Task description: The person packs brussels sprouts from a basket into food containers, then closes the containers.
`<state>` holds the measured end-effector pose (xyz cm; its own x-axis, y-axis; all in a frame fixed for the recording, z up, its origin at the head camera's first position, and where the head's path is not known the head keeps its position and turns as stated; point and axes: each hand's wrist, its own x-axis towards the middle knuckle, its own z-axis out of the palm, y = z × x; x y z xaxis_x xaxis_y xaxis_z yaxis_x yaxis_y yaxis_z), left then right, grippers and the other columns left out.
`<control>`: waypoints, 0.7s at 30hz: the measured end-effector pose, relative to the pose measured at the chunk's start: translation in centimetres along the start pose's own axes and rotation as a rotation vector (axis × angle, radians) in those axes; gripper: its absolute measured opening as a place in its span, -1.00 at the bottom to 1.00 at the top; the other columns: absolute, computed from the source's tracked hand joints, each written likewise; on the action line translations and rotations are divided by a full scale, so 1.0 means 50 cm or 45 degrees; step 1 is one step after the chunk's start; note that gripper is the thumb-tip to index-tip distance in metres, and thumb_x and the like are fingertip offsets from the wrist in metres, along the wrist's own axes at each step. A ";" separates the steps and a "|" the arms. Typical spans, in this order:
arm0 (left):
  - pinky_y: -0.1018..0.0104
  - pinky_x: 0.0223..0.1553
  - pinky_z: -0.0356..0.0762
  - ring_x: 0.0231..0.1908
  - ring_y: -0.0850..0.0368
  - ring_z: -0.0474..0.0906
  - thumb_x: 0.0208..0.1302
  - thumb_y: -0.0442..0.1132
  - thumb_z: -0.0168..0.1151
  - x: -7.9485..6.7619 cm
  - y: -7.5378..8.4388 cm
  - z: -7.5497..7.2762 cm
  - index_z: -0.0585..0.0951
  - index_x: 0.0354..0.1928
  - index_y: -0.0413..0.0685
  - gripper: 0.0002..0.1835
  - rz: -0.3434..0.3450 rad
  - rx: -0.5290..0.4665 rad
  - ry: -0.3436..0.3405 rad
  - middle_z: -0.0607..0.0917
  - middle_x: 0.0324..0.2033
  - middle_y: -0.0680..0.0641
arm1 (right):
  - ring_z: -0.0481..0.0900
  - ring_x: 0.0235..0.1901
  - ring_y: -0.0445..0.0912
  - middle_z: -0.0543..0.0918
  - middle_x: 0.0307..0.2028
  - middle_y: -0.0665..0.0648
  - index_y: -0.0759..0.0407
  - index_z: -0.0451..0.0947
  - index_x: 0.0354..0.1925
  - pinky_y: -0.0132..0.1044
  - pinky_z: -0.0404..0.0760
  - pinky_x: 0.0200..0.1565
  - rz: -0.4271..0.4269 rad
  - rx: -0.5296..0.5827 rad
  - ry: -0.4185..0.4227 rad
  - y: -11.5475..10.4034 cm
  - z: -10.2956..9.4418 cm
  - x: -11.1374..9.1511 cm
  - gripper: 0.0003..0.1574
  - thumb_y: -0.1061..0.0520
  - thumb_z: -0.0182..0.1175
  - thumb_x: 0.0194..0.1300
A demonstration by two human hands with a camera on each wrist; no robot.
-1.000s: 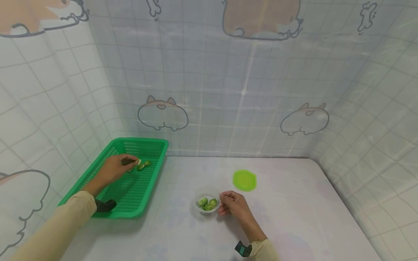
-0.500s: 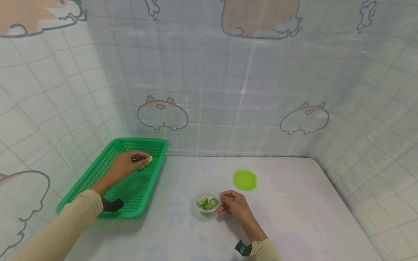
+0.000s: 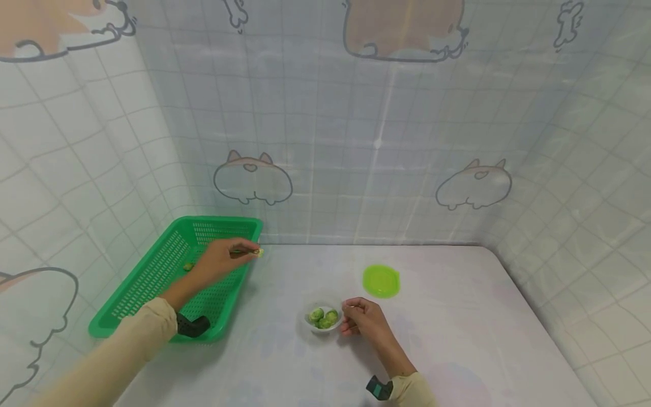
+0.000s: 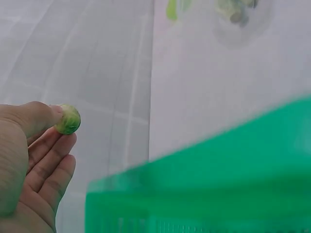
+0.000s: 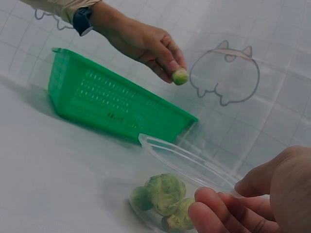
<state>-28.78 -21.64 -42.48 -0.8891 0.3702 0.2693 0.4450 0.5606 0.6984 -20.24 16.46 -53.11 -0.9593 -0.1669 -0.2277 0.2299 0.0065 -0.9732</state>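
My left hand (image 3: 218, 261) pinches a Brussels sprout (image 4: 69, 120) between thumb and fingertips. It holds the sprout in the air by the right rim of the green basket (image 3: 224, 219). My right hand (image 3: 367, 319) is at the right side of a small clear bowl (image 5: 189, 161), its thumb and curled fingers gripping the rim. Several Brussels sprouts (image 5: 166, 193) lie inside that bowl, some partly covered by my right fingers in the right wrist view. One more sprout (image 3: 189, 267) shows in the basket, left of my left forearm, which hides part of the basket floor.
Behind and right of the bowl, a bright green lid (image 3: 381, 281) lies flat on the pale tabletop (image 3: 458, 316). The basket stands on the left against the side wall. Grid-patterned sheets with cartoon dogs (image 3: 253, 183) line the back and sides.
My left hand has picked up a sprout from the basket and moved right with it, to the basket's right rim. My right hand and the bowl stay in place.
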 end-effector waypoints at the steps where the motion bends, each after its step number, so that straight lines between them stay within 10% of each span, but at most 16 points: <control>1: 0.36 -0.04 0.68 -0.04 0.07 0.70 0.36 -0.14 0.36 0.002 0.007 0.007 0.72 0.04 0.04 -0.75 0.005 -0.022 -0.010 0.76 -0.04 -0.01 | 0.71 -0.50 -0.11 0.65 -0.44 0.10 0.46 0.48 0.13 -0.22 0.76 -0.37 -0.002 -0.001 0.000 -0.001 0.000 -0.001 -0.51 0.08 0.21 0.46; 21: 0.31 0.05 0.66 -0.01 0.20 0.68 0.34 -0.13 0.38 0.017 0.081 0.131 0.73 -0.05 0.17 -0.82 0.046 -0.126 -0.145 0.74 -0.06 0.16 | 0.70 -0.50 -0.12 0.65 -0.45 0.09 0.47 0.46 0.13 -0.22 0.76 -0.37 -0.004 0.032 -0.020 -0.003 -0.001 -0.002 -0.50 0.09 0.22 0.45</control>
<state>-27.04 -14.21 -43.77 -0.8522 0.4736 0.2226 0.4587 0.4714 0.7533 -20.20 16.51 -52.92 -0.9573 -0.1824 -0.2242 0.2314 -0.0185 -0.9727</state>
